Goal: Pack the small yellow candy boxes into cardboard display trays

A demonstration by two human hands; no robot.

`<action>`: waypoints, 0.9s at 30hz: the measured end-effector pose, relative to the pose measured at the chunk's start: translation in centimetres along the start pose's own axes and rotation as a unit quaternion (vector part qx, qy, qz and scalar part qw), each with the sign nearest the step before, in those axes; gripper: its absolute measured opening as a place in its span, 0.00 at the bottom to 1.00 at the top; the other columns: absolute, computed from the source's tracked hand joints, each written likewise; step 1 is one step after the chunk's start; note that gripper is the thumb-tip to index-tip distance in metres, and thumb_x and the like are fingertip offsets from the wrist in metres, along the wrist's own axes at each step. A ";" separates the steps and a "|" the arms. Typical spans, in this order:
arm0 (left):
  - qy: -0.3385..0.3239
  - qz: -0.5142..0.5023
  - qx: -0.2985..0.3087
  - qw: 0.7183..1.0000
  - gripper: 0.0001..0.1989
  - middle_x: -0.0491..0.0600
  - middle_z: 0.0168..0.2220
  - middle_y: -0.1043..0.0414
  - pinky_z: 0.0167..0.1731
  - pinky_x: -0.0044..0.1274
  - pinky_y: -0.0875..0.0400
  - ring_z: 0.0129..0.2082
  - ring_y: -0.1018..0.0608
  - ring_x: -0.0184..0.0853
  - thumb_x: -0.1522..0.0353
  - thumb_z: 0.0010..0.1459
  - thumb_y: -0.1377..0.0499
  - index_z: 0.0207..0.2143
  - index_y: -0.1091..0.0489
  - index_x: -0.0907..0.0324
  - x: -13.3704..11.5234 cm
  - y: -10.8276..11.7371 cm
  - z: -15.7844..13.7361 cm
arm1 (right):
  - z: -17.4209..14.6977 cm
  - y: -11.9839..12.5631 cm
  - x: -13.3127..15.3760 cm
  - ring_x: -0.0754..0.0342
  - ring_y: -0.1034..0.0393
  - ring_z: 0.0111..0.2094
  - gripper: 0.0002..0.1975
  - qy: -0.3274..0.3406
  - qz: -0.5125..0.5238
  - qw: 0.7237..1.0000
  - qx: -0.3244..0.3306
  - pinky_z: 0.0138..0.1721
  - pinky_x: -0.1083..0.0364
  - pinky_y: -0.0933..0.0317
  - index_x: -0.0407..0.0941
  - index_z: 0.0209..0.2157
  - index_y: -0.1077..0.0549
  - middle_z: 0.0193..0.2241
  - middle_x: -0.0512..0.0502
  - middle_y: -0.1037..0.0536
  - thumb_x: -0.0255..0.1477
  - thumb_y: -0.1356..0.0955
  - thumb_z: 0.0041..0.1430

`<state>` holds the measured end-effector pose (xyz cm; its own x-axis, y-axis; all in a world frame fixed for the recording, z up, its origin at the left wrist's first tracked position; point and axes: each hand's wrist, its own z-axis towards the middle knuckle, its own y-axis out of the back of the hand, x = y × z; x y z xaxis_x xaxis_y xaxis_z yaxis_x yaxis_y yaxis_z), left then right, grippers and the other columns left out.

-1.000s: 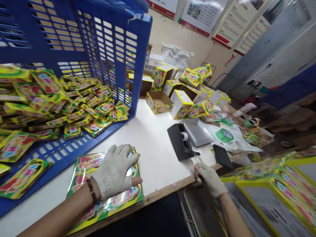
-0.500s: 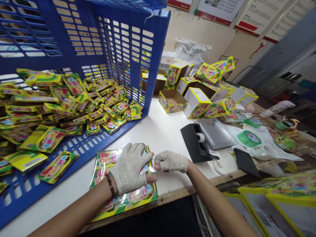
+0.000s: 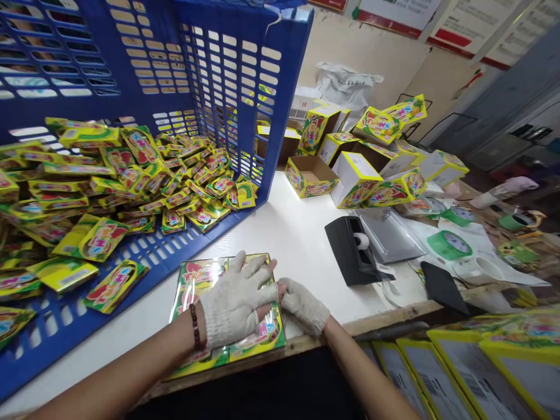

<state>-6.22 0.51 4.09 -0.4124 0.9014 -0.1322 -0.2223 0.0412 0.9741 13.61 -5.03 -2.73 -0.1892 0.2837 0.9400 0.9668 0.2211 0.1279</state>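
left hand (image 3: 236,303) in a white knit glove lies flat, fingers spread, pressing down on a shiny plastic-wrapped bundle of yellow-green packets (image 3: 227,309) at the near edge of the white table (image 3: 297,239). right hand (image 3: 304,306), gloved too, is curled narrow against the bundle's right side, touching the left fingertips; can't tell if it's pinching anything. a black tape dispenser (image 3: 352,254) sits near on the right, and a tipped blue plastic crate (image 3: 144,87) full of loose packets is just beyond the bundle.
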 end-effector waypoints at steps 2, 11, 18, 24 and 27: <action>-0.025 -0.013 0.010 1.000 0.22 0.52 0.61 0.38 0.60 0.52 0.54 0.62 0.39 0.51 0.58 0.63 0.47 0.59 0.37 0.48 -0.2 0.6 -2.0 | -1.4 -0.5 0.3 0.46 0.26 0.45 0.23 0.119 -0.095 0.982 -0.113 0.46 0.46 0.30 0.43 0.49 0.32 0.45 0.36 0.23 0.45 0.38 0.61; -0.038 0.033 -0.087 0.995 0.27 0.52 0.60 0.34 0.63 0.41 0.46 0.64 0.37 0.42 0.67 0.59 0.43 0.61 0.41 0.53 0.6 -0.3 -13.7 | -4.9 -1.8 0.1 0.37 0.56 0.68 0.34 0.451 -0.475 0.753 -0.057 0.60 0.31 0.49 0.46 0.66 0.47 0.64 0.32 0.39 0.35 0.34 0.61; -0.005 0.039 -0.214 0.976 0.18 0.47 0.51 0.24 0.60 0.42 0.45 0.56 0.28 0.41 0.69 0.60 0.48 0.50 0.30 0.48 0.3 -4.8 -6.5 | -2.6 3.8 0.5 0.46 0.41 0.62 0.30 0.419 -0.467 0.767 -0.136 0.57 0.39 0.38 0.51 0.62 0.38 0.61 0.37 0.34 0.18 0.39 0.59; -0.003 0.000 -0.224 0.975 0.16 0.46 0.46 0.21 0.55 0.41 0.40 0.49 0.25 0.41 0.70 0.60 0.50 0.43 0.25 0.50 0.3 -4.7 -2.2 | -8.1 13.8 1.6 0.43 0.29 0.48 0.17 0.206 -0.421 0.759 -0.451 0.53 0.42 0.36 0.43 0.48 0.26 0.46 0.35 0.23 0.30 0.38 0.60; 0.003 -0.001 -0.232 0.973 0.15 0.46 0.44 0.20 0.54 0.39 0.39 0.47 0.24 0.40 0.73 0.59 0.48 0.41 0.25 0.50 0.3 -4.4 -2.1 | -10.1 18.0 1.3 0.42 0.28 0.39 0.15 0.036 -0.392 0.766 -0.508 0.45 0.42 0.34 0.43 0.35 0.23 0.34 0.37 0.21 0.34 0.38 0.56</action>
<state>-7.24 -0.35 -0.58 -0.4164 0.8988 -0.1367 -0.5973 -0.1571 0.7864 32.53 -10.13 4.04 -0.8060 0.3746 0.4584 0.2024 -0.5533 0.8080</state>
